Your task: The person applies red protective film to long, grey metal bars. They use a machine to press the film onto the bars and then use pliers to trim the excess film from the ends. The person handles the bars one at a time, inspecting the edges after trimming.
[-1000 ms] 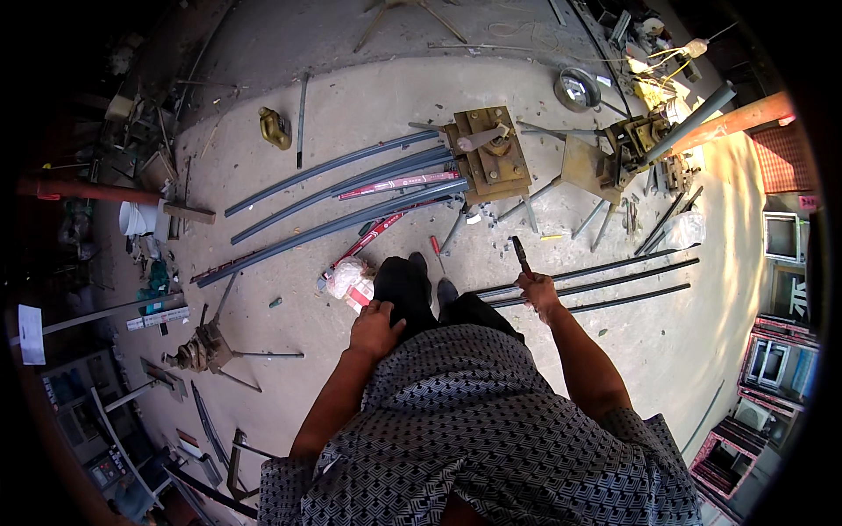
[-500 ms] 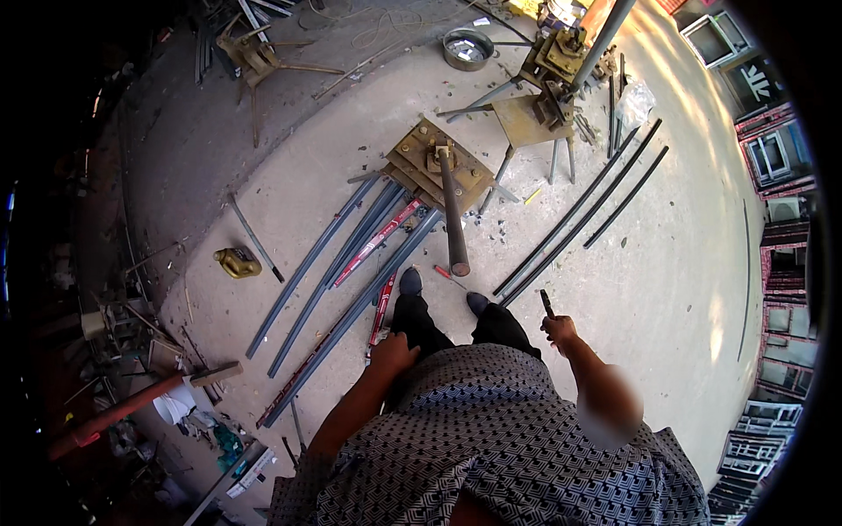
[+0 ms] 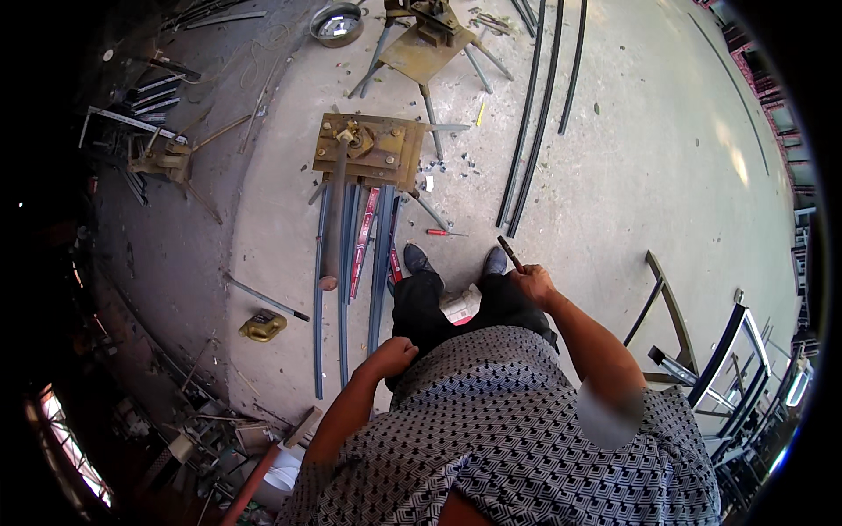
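Observation:
My right hand is closed round a short, slim dark rod, like a marker pen, which points up and left from the fist above my right shoe. My left hand hangs in a loose fist beside my left thigh, and nothing shows sticking out of it. Ahead and to the left is a rusty metal work stand with a long round lever bar reaching back toward me. A screwdriver with a red handle lies on the floor ahead of my shoes.
Long grey profiles and a red-wrapped strip lie under the stand. Black strips stretch out at far right. A gold jug is at left, a round metal pan far off. Metal frames stand at right.
The view has swung to the right, so the stand and profiles sit further left and the metal frames show at right. Both hands keep their hold and stay near my body.

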`<action>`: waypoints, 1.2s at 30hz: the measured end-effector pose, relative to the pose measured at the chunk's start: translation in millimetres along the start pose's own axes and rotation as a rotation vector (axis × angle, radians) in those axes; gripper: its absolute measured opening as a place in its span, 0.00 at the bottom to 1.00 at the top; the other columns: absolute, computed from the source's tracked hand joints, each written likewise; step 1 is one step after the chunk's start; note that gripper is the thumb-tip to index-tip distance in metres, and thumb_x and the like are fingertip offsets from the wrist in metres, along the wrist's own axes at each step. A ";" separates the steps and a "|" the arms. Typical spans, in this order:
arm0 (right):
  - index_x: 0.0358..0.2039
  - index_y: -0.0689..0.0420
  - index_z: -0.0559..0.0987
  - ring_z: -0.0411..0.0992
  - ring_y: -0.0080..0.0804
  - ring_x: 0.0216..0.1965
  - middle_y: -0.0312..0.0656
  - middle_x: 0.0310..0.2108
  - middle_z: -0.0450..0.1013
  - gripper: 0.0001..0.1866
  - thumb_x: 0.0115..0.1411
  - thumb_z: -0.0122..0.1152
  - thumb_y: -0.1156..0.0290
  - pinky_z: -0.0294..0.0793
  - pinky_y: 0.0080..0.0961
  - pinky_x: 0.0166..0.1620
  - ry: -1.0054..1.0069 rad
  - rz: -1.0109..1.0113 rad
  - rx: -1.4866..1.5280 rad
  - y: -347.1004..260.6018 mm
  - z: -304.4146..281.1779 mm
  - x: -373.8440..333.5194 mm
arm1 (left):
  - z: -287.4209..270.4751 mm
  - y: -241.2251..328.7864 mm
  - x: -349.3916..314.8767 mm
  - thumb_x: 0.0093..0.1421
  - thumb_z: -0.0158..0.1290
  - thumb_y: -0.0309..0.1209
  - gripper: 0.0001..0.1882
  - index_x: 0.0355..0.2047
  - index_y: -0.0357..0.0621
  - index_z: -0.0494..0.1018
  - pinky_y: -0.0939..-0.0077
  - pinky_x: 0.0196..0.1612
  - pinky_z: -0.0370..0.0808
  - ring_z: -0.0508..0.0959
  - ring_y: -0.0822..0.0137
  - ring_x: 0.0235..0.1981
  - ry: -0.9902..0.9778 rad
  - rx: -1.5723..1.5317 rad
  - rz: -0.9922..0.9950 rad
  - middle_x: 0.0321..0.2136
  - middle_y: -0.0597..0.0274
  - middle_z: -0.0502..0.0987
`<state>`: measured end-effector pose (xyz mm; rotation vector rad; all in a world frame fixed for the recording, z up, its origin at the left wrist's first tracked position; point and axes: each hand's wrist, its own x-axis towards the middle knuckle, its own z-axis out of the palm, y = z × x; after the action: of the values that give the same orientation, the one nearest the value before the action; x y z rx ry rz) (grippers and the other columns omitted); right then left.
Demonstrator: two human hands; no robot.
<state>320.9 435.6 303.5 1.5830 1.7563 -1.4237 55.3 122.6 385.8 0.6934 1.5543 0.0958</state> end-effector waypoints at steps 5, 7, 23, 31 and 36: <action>0.33 0.63 0.82 0.77 0.34 0.27 0.46 0.23 0.77 0.23 0.65 0.59 0.52 0.76 0.38 0.35 0.001 0.101 0.139 -4.9 -12.9 -5.0 | 13.3 26.3 -45.2 0.75 0.51 0.40 0.18 0.41 0.34 0.76 0.64 0.42 0.75 0.77 0.65 0.34 -0.077 -0.176 -0.101 0.32 0.55 0.79; 0.36 0.62 0.83 0.81 0.47 0.34 0.55 0.29 0.80 0.23 0.65 0.59 0.51 0.78 0.42 0.41 0.052 0.059 0.069 33.5 7.8 31.4 | 10.6 28.6 -36.8 0.75 0.51 0.40 0.18 0.42 0.34 0.77 0.65 0.42 0.75 0.77 0.66 0.35 -0.161 -0.148 -0.155 0.33 0.55 0.79; 0.47 0.53 0.83 0.78 0.63 0.40 0.63 0.32 0.78 0.17 0.70 0.55 0.55 0.77 0.53 0.45 -0.040 -0.224 0.172 79.7 124.3 251.2 | -78.3 -28.4 249.6 0.72 0.59 0.39 0.13 0.40 0.40 0.75 0.80 0.41 0.72 0.72 0.79 0.34 0.812 -0.188 -0.028 0.33 0.70 0.76; 0.52 0.59 0.83 0.77 0.61 0.46 0.59 0.41 0.77 0.21 0.69 0.57 0.56 0.75 0.48 0.51 -0.057 -0.292 0.077 53.3 139.8 286.9 | -144.0 -109.8 357.7 0.73 0.55 0.48 0.25 0.51 0.35 0.75 0.71 0.58 0.72 0.76 0.68 0.50 1.030 -0.109 -0.083 0.46 0.58 0.80; 0.37 0.65 0.80 0.75 0.49 0.36 0.51 0.34 0.74 0.14 0.70 0.63 0.65 0.73 0.38 0.43 0.028 -0.457 0.142 24.2 142.1 300.0 | -153.7 -145.9 387.1 0.75 0.53 0.48 0.24 0.52 0.35 0.76 0.68 0.51 0.77 0.82 0.67 0.42 0.730 -0.475 0.083 0.38 0.57 0.83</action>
<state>207.0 465.2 -7.9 1.3212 2.1737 -1.7700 -119.9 241.9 -1.2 0.3476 2.0842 0.8284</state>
